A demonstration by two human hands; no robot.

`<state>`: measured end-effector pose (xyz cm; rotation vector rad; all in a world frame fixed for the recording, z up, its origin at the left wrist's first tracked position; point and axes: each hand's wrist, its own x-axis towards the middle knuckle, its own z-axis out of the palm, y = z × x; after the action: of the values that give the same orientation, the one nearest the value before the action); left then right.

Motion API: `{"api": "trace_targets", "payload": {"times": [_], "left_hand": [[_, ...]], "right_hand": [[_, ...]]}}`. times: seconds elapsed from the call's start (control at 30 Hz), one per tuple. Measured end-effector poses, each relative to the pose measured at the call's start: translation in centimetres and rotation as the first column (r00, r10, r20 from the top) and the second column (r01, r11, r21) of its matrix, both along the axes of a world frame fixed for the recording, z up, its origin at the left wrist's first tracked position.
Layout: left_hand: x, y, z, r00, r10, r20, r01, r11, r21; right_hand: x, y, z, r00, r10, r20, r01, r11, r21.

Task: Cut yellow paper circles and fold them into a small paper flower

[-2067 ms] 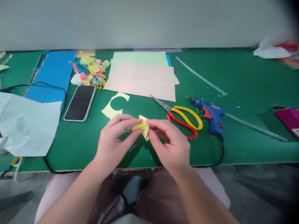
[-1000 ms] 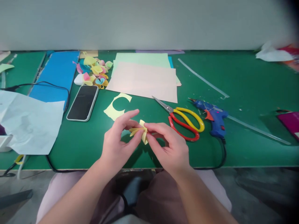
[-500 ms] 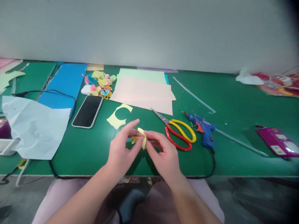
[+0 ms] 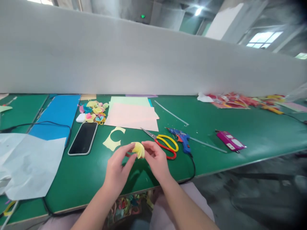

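Note:
A small folded yellow paper piece point(image 4: 138, 149) is pinched between my two hands just above the green table point(image 4: 223, 118). My left hand point(image 4: 117, 171) grips it from the left with thumb and fingers closed on it. From the right, my right hand point(image 4: 155, 161) holds the same piece with its fingertips. A yellow paper scrap with a round cut-out point(image 4: 112, 140) lies just beyond my left hand.
Red-and-yellow scissors point(image 4: 164, 143) and a blue glue gun point(image 4: 182, 140) with its black cord lie right of my hands. A phone point(image 4: 83, 138), a pile of coloured paper petals point(image 4: 94, 111), pink and green sheets point(image 4: 131, 116), blue sheets point(image 4: 55, 116), a white sheet point(image 4: 28, 164) and a magenta box point(image 4: 230, 140) lie around.
My head has lifted and turned right, showing the wall top and the table's right end. Both hands still hold the yellow piece, now folded more compactly.

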<state>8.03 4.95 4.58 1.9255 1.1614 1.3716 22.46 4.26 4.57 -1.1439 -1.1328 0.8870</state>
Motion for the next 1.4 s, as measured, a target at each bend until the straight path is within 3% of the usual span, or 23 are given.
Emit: {"api": "trace_targets", "payload": {"times": [0.2, 0.53, 0.67, 0.8, 1.03, 1.23, 1.4], "left_hand": [[-0.5, 0.2, 0.7, 1.0, -0.019, -0.001, 0.019, 1.0, 0.025], [-0.4, 0.3, 0.7, 0.994, 0.065, 0.086, -0.059, 0.996, -0.068], [-0.3, -0.1, 0.4, 0.981, 0.157, 0.117, -0.16, 0.987, 0.021], [0.1, -1.1, 0.1, 0.963, 0.257, 0.076, -0.254, 0.966, -0.045], [1.1, -1.9, -0.2, 0.963, 0.197, 0.187, -0.127, 0.935, -0.331], [1.5, -2.1, -0.1, 0.901, 0.187, 0.391, -0.004, 0.906, -0.424], [1.8, -2.6, 0.0, 0.848, 0.171, 0.501, 0.058, 0.91, -0.41]], "right_hand": [[0.2, -0.1, 0.5, 0.998, 0.019, -0.062, -0.02, 1.0, -0.006], [0.2, -0.4, 0.9, 0.992, 0.075, -0.097, -0.075, 0.997, 0.012], [0.2, -0.5, 1.0, 0.999, -0.031, -0.044, 0.032, 0.999, 0.021], [0.2, -0.7, 0.5, 0.977, -0.185, 0.103, 0.171, 0.976, 0.132], [-0.2, -1.0, 0.0, 0.87, -0.326, 0.37, 0.167, 0.9, 0.402], [-0.3, -1.0, 0.1, 0.851, -0.342, 0.399, 0.144, 0.882, 0.448], [-0.2, -1.1, 0.2, 0.848, -0.347, 0.401, 0.146, 0.879, 0.453]]}}
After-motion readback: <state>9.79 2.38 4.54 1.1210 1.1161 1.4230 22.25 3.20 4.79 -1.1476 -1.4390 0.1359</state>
